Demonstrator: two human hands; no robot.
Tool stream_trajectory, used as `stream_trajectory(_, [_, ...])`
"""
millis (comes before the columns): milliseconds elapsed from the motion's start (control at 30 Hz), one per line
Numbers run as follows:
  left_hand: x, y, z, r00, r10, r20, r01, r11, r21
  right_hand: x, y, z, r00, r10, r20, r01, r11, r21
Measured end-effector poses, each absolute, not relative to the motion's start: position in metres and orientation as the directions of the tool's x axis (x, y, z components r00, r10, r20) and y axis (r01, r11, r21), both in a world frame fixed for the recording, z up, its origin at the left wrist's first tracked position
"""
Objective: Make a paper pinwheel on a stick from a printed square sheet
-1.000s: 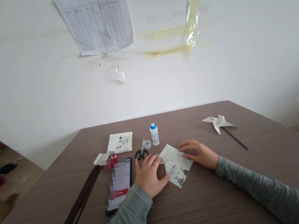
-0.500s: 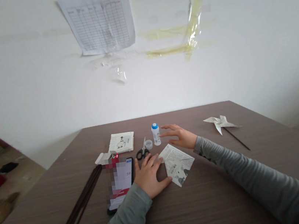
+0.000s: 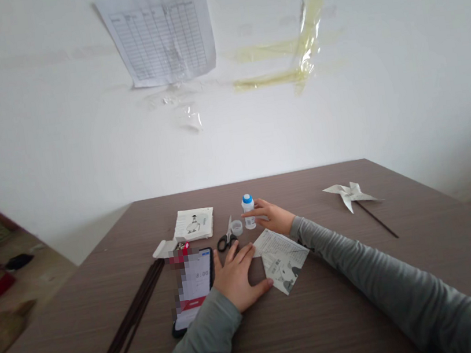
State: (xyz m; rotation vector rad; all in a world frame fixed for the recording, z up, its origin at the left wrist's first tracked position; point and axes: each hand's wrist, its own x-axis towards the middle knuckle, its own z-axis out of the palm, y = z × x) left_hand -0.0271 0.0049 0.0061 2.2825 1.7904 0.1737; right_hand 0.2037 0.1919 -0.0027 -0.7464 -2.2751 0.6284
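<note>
Right hand [image 3: 271, 216]: fingers closing on the glue bottle [image 3: 248, 211], light, rigid, best gripped round its body.
Left hand [image 3: 235, 275]: flat, pinning folded paper [image 3: 282, 257], thin, easily creased.

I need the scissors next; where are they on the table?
In the head view the scissors lie mid-table, just beyond the left hand, between the phone and the small clear cap.
</note>
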Motion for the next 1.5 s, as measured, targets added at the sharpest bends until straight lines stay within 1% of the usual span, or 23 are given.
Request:
stream_trajectory(200, [-0.026,0.004,0.004,0.256,0.966,-0.036,0.943,-0.241,0.229,0.217,0.193,-0.011,-0.537,0.666,0.518,0.286,0.722,-0.631])
stream_trajectory(333, [-0.025,0.005,-0.001,0.264,0.964,-0.01,0.942,-0.256,0.217,0.239,0.186,-0.011,-0.48,0.651,0.588,0.282,0.749,-0.599])
stream_trajectory(533, [-0.022,0.003,-0.004,0.252,0.968,-0.006,0.944,-0.245,0.222,0.282,0.167,-0.011,-0.411,0.617,0.671,0.4,0.784,-0.475])
stream_trajectory(667, [-0.022,0.004,-0.009,0.25,0.968,0.018,0.945,-0.248,0.214,0.306,0.15,-0.015,-0.371,0.606,0.703,0.497,0.77,-0.401])
stream_trajectory(767, [-0.021,0.006,-0.013,0.248,0.968,0.043,0.944,-0.251,0.215,0.321,0.137,-0.017,-0.333,0.61,0.719,0.533,0.751,-0.391])
stream_trajectory(833, [-0.02,0.006,-0.013,0.251,0.966,0.055,0.94,-0.257,0.223,0.327,0.129,-0.017,-0.276,0.629,0.727,0.527,0.731,-0.432])
stream_trajectory(933, [-0.019,0.005,-0.011,0.266,0.962,0.063,0.928,-0.274,0.251,0.325,0.121,-0.014,-0.136,0.686,0.714,0.474,0.678,-0.562])
stream_trajectory(1033, [-0.018,0.006,-0.013,0.292,0.953,0.075,0.913,-0.302,0.276,0.315,0.116,-0.01,0.009,0.787,0.617,0.372,0.57,-0.732])
stream_trajectory(1100, [-0.018,0.008,-0.018,0.305,0.947,0.103,0.904,-0.322,0.282,0.307,0.114,-0.006,0.045,0.829,0.557,0.328,0.515,-0.792])
stream_trajectory(1167, [-0.018,0.008,-0.02,0.312,0.94,0.137,0.895,-0.339,0.291,0.301,0.111,-0.003,0.027,0.851,0.524,0.303,0.492,-0.816])
stream_trajectory(1233, [-0.017,0.007,-0.018,0.313,0.94,0.138,0.89,-0.341,0.304,0.295,0.108,0.0,-0.037,0.888,0.459,0.268,0.451,-0.851])
stream_trajectory(1300, [-0.015,0.004,-0.012,0.31,0.944,0.111,0.894,-0.329,0.305,0.289,0.104,0.002,-0.125,0.93,0.346,0.219,0.366,-0.904])
stream_trajectory(1367, [-0.013,0.001,-0.006,0.304,0.946,0.117,0.896,-0.325,0.303,0.283,0.1,0.003,-0.194,0.952,0.235,0.175,0.27,-0.947])
stream_trajectory(1500, [-0.01,-0.002,0.0,0.313,0.946,0.081,0.895,-0.323,0.309,0.269,0.096,0.002,-0.232,0.961,0.151,0.142,0.187,-0.972])
